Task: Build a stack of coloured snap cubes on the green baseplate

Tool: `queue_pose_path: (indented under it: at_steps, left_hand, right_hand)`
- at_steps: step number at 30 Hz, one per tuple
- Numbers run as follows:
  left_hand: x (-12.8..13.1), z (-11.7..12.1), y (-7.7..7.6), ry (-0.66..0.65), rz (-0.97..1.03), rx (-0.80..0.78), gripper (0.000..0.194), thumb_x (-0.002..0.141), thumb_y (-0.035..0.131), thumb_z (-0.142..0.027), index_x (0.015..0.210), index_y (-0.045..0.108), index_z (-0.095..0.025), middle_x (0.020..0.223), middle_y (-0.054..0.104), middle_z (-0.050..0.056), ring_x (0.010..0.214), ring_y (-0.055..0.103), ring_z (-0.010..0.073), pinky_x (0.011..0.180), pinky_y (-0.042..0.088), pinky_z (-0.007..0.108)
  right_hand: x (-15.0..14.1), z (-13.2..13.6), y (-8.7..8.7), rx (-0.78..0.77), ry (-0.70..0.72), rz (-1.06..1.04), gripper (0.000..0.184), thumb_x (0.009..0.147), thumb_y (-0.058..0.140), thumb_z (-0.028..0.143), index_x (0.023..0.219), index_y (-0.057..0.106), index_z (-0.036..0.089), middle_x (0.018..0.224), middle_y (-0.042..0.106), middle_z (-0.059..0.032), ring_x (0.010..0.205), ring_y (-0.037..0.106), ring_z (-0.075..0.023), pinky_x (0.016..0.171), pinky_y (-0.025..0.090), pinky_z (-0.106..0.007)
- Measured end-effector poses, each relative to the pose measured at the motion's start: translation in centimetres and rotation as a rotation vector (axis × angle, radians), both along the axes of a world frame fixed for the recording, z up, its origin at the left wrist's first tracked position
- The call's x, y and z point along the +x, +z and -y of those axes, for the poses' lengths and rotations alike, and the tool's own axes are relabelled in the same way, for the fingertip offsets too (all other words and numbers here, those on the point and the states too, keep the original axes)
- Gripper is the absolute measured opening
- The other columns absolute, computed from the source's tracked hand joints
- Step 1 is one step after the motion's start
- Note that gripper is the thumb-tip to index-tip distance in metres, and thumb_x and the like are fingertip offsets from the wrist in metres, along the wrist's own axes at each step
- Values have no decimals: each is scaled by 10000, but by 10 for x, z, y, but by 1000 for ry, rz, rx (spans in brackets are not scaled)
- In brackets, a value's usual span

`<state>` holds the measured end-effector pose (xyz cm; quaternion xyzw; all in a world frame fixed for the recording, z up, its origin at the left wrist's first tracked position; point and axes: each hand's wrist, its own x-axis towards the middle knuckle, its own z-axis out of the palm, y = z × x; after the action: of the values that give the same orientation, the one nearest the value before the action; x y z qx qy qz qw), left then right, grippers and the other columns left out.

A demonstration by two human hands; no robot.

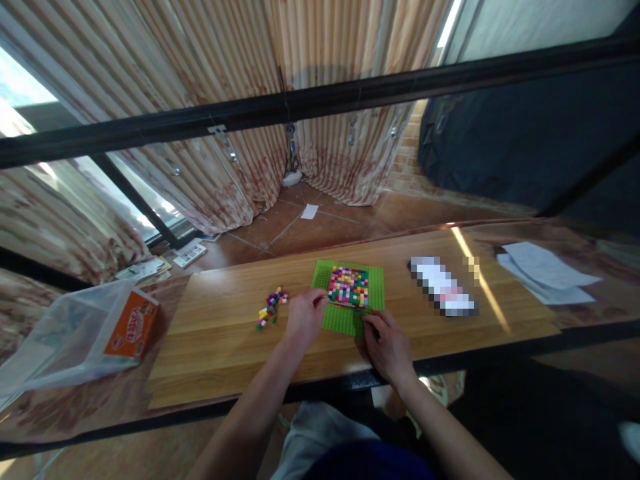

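A green studded baseplate (345,324) lies on the wooden board, with a dense patch of small multicoloured toy bricks (349,285) pressed onto it. Along the near edge of that patch runs a thin, dark, stick-like object (347,305), too small to identify. My left hand (306,317) pinches at its left end, at the plate's left side. My right hand (389,343) has its fingers curled together at the plate's near right corner, close to the stick's other end; what its fingertips hold is hidden. Left of my left hand lies a loose pile of small coloured bricks (271,303).
A pixelated, phone-like object (443,287) lies on the wooden board (210,333) to the right. Beyond it are white papers (547,267). A clear plastic bin (75,333) with an orange label stands at the left. A black metal bar (320,100) crosses before the curtains.
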<state>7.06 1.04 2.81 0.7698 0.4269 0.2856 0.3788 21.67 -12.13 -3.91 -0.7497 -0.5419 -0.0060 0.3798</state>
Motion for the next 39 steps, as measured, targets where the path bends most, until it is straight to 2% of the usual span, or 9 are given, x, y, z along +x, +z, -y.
queue_pose_path:
  at_steps: [4,8,12,15,21,25,30,33,39]
  left_hand:
    - [6,1,-3,19,-47,4,158,803,599,-168,883,726,-216,908,714,68,833,626,203,806,431,295]
    - [9,4,-4,7,-187,62,228,841,534,-162,974,712,-216,981,704,94,897,629,225,849,434,310]
    - [12,8,-3,-13,-414,107,310,884,447,-165,1096,666,-222,999,690,106,879,636,230,817,438,304]
    - [14,11,-1,-9,-474,138,337,902,420,-182,1167,622,-227,1004,683,125,840,647,245,761,435,308]
    - [14,9,3,-19,-606,184,280,925,396,-225,1103,609,-188,920,683,134,802,653,263,686,407,305]
    - [12,6,3,-47,-604,220,252,912,408,-189,1043,623,-200,931,681,113,800,647,238,691,404,293]
    - [12,7,7,-90,-628,275,267,896,405,-157,1014,643,-181,954,679,125,833,645,244,713,424,306]
    - [16,10,10,-91,-664,291,281,900,389,-159,1033,636,-172,967,680,129,839,652,251,701,440,311]
    - [21,15,8,-2,-731,299,321,905,365,-145,1144,577,-183,978,696,112,815,674,247,675,475,316]
  right_hand:
    - [0,0,0,-2,4,-4,211,899,459,226,896,667,194,964,639,-72,849,601,-176,750,475,-299]
    - [0,0,0,-1,7,4,212,897,461,230,900,671,197,948,639,-71,839,600,-174,741,475,-300]
    - [1,0,0,-1,15,0,214,896,462,233,898,674,198,941,639,-71,829,603,-174,725,477,-297]
    - [0,0,2,-5,10,-11,219,902,457,238,891,672,198,940,640,-71,822,603,-172,719,477,-294]
    - [0,0,2,-13,11,-8,213,907,456,237,896,665,196,947,637,-71,839,603,-176,730,473,-290]
    - [0,0,2,-17,10,-10,214,909,452,235,910,663,197,963,636,-73,853,602,-182,737,473,-299]
    - [-1,0,3,-20,7,-18,215,909,454,232,901,665,189,946,638,-74,845,600,-179,742,472,-298]
    - [0,0,3,-16,8,-16,210,906,460,231,901,665,186,946,637,-73,836,600,-175,733,469,-291]
    - [0,0,1,-12,9,-12,213,905,460,229,904,669,189,952,638,-71,831,600,-169,722,466,-281]
